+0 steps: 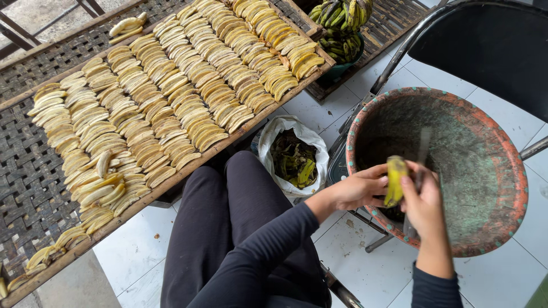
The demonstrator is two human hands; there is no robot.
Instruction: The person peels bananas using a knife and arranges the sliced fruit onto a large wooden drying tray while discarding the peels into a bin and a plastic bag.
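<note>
Soft, slippery small yellow-green banana (395,181) pinched in left hand (358,189), right hand (423,205) closed on knife, at four o'clock; probably bruises, best held mid-length.

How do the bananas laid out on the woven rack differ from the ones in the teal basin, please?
The bananas on the woven rack are peeled, pale yellow and laid flat in rows. The bananas in the teal basin are unpeeled, green and yellow with dark marks, and piled in bunches. Both lots lie beyond the person's knees.
</note>
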